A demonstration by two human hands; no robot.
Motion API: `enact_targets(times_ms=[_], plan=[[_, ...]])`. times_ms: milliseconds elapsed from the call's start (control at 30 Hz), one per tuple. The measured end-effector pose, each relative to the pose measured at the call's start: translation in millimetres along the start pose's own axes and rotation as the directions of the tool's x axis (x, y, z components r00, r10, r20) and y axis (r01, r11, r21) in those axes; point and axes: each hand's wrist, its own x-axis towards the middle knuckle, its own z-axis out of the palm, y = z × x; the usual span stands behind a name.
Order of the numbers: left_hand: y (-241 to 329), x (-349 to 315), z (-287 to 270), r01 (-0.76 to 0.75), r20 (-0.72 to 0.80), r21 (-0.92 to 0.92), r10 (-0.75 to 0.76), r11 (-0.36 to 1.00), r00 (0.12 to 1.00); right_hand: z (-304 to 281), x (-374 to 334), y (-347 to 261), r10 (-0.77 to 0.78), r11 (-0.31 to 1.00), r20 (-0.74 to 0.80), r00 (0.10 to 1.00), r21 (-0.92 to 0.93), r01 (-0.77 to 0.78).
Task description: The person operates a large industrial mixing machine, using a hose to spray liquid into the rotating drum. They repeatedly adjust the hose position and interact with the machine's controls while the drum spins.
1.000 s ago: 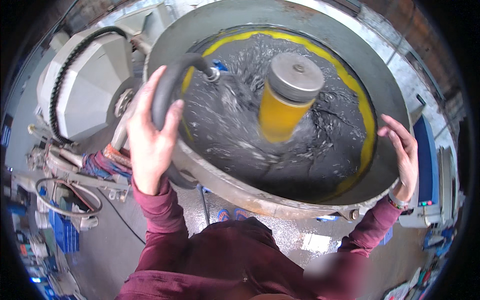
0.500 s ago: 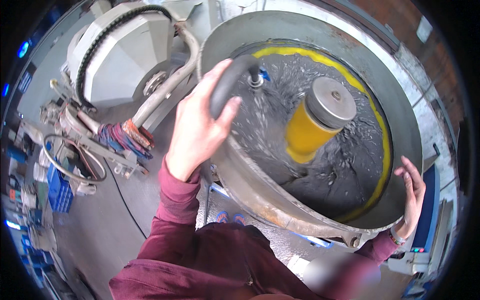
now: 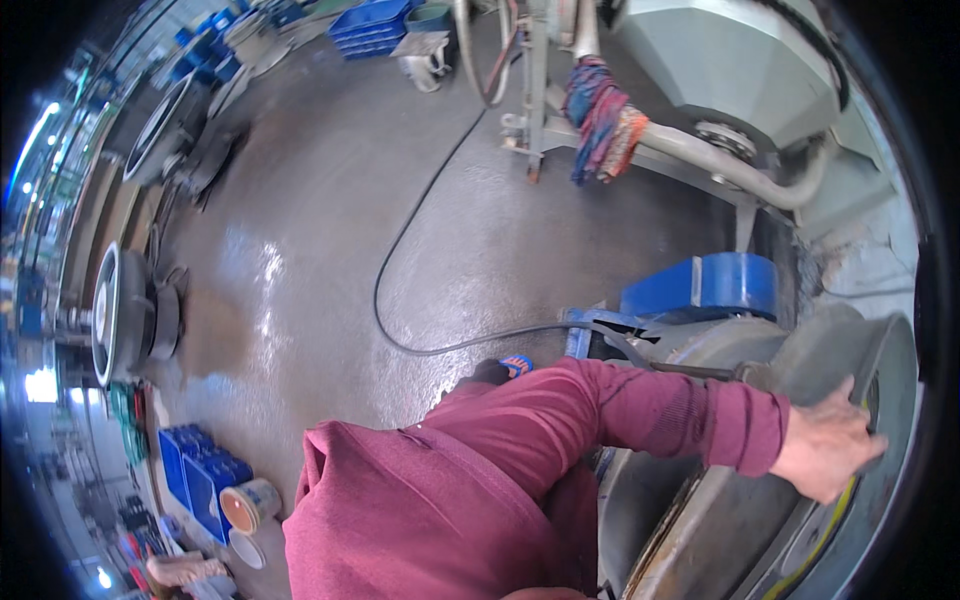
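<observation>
At the right side, my left hand reaches over the big grey metal tub. Its fingers are curled around the dark hose, whose end is mostly hidden under the hand. The hose runs from the floor, past the tub's side, toward my wrist. A strip of the yellow ring inside the tub shows below the hand. My right hand is out of view.
A blue guard housing stands beside the tub. Above it are a faceted grey drum and a pipe wrapped in coloured cloth. The hose curves over the wet floor. Blue crates and a bucket sit lower left.
The view has swung left, bringing the open floor into sight and pushing the tub to the right edge. My right hand and the yellow post have left the view.
</observation>
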Motion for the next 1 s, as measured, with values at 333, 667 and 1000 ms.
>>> enact_targets(times_ms=[333, 667, 1000], plan=[[-6, 0, 8, -0.051, -0.060, -0.061, 0.048, 0.997, 0.997, 77, 32, -45, -0.197, 0.947, 0.063, 0.978, 0.271, 0.173], [-9, 5, 13, -0.030, -0.132, 0.007, 0.031, 1.000, 0.991, 106, 38, -51, -0.266, 0.890, 0.025, 0.964, 0.390, 0.236], [-13, 14, 10, -0.094, -0.070, 0.051, 0.097, 0.994, 0.993, 108, 50, -39, -0.341, 0.874, 0.043, 0.939, 0.382, 0.300]])
